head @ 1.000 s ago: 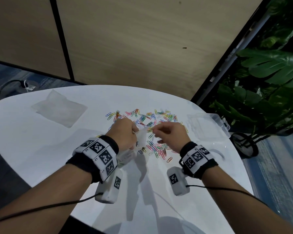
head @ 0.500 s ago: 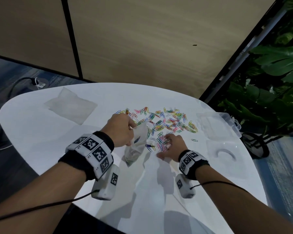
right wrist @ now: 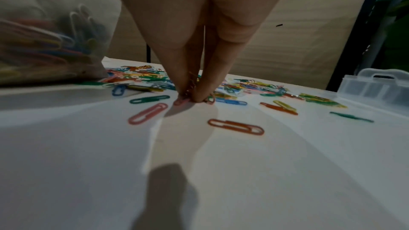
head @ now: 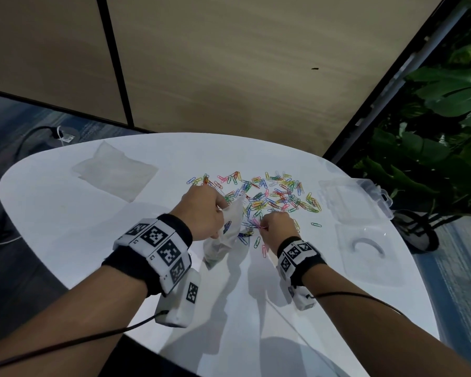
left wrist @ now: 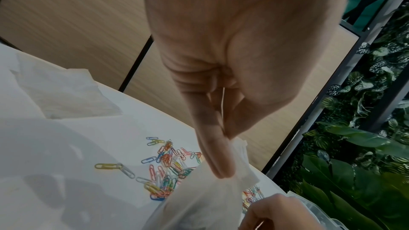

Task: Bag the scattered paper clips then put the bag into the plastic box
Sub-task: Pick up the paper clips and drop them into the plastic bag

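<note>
Coloured paper clips (head: pixel 269 194) lie scattered over the middle of the white table (head: pixel 65 227). My left hand (head: pixel 201 213) pinches the rim of a small clear bag (head: pixel 226 235) and holds it upright; several clips show inside the bag (right wrist: pixel 44 32). Thumb and forefinger of the left hand (left wrist: pixel 221 146) squeeze the bag's edge (left wrist: pixel 221 190). My right hand (head: pixel 272 227) is down at the near edge of the pile, its fingertips (right wrist: pixel 199 93) pinching a few clips (right wrist: pixel 190 85) against the table. The clear plastic box (head: pixel 365 197) stands open at the right.
A flat stack of spare clear bags (head: pixel 114 172) lies at the table's far left. A clear lid or tray (head: pixel 370 251) sits near the right edge. Loose clips (right wrist: pixel 236 127) lie close to my right hand. Plants (head: pixel 433 131) stand beyond the table's right side.
My right hand dropped from the bag's mouth to the table and closed its fingertips on a few clips. The left hand kept hold of the bag.
</note>
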A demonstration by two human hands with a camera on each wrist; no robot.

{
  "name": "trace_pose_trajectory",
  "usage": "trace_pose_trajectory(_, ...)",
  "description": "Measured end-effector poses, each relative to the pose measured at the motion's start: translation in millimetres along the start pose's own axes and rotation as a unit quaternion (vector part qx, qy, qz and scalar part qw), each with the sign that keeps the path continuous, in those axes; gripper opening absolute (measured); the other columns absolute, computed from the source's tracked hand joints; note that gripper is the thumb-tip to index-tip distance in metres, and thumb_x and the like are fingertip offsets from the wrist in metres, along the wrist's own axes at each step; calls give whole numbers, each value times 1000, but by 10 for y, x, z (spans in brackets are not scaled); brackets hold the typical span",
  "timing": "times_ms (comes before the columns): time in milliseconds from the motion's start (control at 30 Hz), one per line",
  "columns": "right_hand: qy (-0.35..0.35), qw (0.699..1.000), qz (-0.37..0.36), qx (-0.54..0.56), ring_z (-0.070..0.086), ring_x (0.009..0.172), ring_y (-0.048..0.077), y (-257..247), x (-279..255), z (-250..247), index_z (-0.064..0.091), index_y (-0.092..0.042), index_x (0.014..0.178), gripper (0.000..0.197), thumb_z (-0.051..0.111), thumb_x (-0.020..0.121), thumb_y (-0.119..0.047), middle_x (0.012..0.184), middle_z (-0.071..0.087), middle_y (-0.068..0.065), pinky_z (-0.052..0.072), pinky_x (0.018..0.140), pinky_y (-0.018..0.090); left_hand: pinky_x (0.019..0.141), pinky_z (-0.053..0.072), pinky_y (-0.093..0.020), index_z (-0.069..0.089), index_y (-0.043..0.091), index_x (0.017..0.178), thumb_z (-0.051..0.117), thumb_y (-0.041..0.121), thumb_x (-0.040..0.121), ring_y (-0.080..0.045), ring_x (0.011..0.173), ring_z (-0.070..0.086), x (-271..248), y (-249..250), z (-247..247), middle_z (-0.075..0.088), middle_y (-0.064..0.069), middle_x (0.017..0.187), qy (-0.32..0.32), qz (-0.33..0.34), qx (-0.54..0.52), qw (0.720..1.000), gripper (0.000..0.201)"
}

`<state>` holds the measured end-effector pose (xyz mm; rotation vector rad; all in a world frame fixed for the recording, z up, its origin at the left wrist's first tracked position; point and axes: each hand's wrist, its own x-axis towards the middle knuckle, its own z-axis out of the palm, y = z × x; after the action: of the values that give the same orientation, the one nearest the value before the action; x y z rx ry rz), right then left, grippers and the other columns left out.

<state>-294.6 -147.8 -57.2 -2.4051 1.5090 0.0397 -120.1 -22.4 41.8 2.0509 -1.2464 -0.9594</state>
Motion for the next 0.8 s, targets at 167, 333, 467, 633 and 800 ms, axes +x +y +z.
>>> trace_pose_trajectory(167,-32,993,92,67,69,69,13,229,82,-93,77,-13,72,9,72,79,-17,73,74,2,56,62,20,79,63,-39,68,7,118,50,-2,92,-23,64,76,34,44,73,72,-11,89,-8,-6,-4,1000,33)
trace_pose_trajectory(333,-90,864,198,454,71,71,20,438,54,-404,76,0,79,11,80,74,-8,81,74,14,61,70,25,74,64,-40,69,6,118,52,-3,91,-23,62,76,56,139,187,72,-12,89,-21,-4,8,1000,33)
trace_pose_trajectory(467,-143,723,132,663,71,73,13,216,-128,-764,68,6,95,14,70,84,-1,82,71,12,57,65,15,71,64,-40,69,3,119,50,-6,92,-24,62,74,63,237,281,70,-19,116,-32,-2,10,999,33)
trace_pose_trajectory(633,-158,789,30,594,71,72,20,-108,-355,-763,70,7,88,7,70,84,1,84,72,17,59,73,23,69,65,-43,70,4,114,58,-1,92,-27,66,76,101,274,379,75,-17,91,-29,-6,-17,999,26)
trace_pose_trajectory(800,-132,918,-91,362,75,78,16,-228,-359,-719,76,-3,95,12,72,85,-8,92,76,10,60,74,25,72,64,-43,75,4,96,58,-3,90,-28,68,76,110,299,348,76,-17,82,-10,-5,-35,999,19)
